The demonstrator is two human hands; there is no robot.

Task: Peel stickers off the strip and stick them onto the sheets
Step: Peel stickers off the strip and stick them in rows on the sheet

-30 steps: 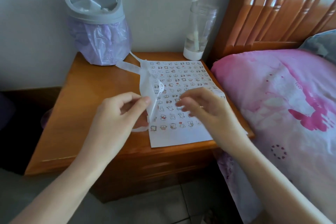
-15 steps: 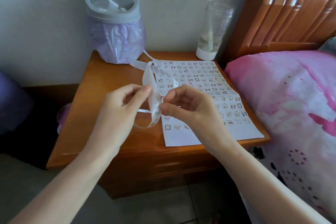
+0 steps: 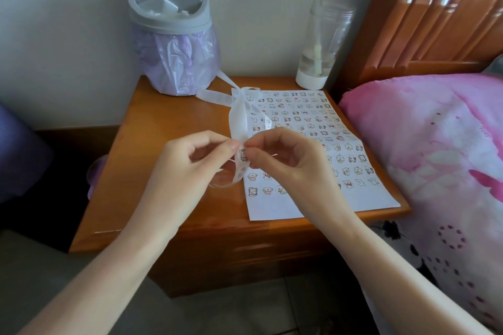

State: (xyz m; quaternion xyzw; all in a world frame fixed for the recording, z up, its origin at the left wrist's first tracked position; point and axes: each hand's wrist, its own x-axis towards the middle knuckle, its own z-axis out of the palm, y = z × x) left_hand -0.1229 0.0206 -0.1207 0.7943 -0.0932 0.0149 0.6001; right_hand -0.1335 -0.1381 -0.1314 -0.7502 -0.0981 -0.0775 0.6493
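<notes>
While both hands meet over the near part of the table (image 3: 168,122), the job right now looks like getting a sticker off the strip. Far on the left stands a grey bin (image 3: 171,43) with a purple bag in it.

Nearer, the left hand (image 3: 190,168) pinches the strip (image 3: 238,119) between thumb and first finger, and its other fingers curl in. The strip is thin, white and see-through. It runs from the far side of the table, by the bin, up into the hands. Then it curls down in a loop under them.

A small sticker (image 3: 243,155) with a little animal on it sits on the strip, right between the two hands. The right hand (image 3: 288,163) pinches the sticker at its edge with the tips of thumb and first finger. I cannot tell if the edge is lifted yet.

To do this well, I think the left hand should hold the strip tight and flat just beside the sticker, so it does not wobble. The right hand should catch only a corner with a nail. It should pull slowly, low and sideways, so the sticker does not rip or fold onto itself.

Right of the hands, the white sheet (image 3: 277,211) lies on the table, full of rows of little stickers. Its near end is bare, so the next one could go there. Far off to the right stands a clear bottle (image 3: 322,43), and then comes the pink bed (image 3: 435,144).
</notes>
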